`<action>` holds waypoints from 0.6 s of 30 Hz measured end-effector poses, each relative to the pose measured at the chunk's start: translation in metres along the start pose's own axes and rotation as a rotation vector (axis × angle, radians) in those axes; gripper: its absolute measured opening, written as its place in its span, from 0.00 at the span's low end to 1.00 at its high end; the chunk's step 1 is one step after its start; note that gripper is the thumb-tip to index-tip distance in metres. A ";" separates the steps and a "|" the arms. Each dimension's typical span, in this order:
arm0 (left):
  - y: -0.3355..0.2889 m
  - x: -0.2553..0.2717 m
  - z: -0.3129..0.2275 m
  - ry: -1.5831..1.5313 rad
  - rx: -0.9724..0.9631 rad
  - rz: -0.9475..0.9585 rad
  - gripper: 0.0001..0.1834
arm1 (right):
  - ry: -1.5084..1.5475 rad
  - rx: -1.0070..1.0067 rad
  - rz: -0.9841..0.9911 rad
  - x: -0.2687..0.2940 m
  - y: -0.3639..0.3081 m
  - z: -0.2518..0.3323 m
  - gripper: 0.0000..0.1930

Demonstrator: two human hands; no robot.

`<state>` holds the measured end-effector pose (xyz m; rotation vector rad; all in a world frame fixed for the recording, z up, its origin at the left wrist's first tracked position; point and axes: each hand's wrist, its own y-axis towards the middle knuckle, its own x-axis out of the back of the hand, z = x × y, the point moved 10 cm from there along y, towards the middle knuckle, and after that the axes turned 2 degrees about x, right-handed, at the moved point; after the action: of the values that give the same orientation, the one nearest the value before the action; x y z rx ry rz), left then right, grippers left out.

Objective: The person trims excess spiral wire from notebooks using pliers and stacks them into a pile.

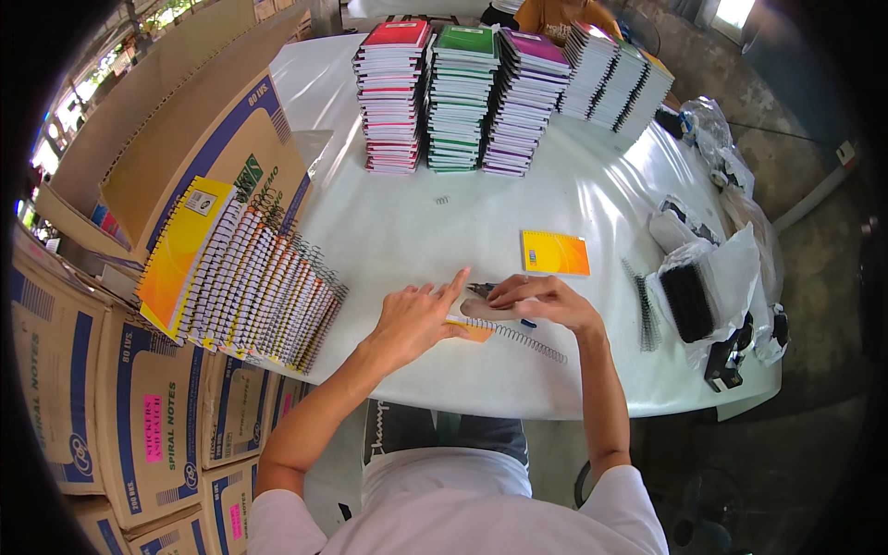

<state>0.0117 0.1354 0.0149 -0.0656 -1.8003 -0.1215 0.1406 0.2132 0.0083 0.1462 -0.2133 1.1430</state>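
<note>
Small orange spiral notebook (476, 333) is held by the pointing left hand (416, 313); a dark pointed tool (478, 289) is held in the curled right hand (536, 301).

Orange notepad (475, 333) (partly hidden), dark coil (532, 343) beyond its edge

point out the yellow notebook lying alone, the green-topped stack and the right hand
Yellow notebook (555, 254): head view, middle of its cover.
Green-topped stack (462, 104): head view, book edges halfway down.
Right hand (548, 300): head view, back of the hand.
</note>
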 end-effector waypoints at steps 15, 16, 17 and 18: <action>-0.018 0.003 0.042 -0.711 0.144 -0.222 0.59 | 0.232 0.089 -0.023 -0.011 0.009 0.006 0.21; -0.019 0.000 0.048 -0.814 0.173 -0.252 0.60 | 0.296 0.133 -0.004 -0.013 0.008 0.011 0.22; -0.021 -0.004 0.054 -0.912 0.202 -0.273 0.61 | 0.307 0.105 -0.024 -0.012 0.009 0.007 0.22; -0.023 -0.011 0.056 -0.947 0.197 -0.281 0.61 | 0.317 0.077 -0.043 -0.012 0.010 0.002 0.23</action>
<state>-0.0426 0.1190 -0.0093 0.3244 -2.7515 -0.1209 0.1261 0.2062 0.0074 0.0358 0.1144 1.1153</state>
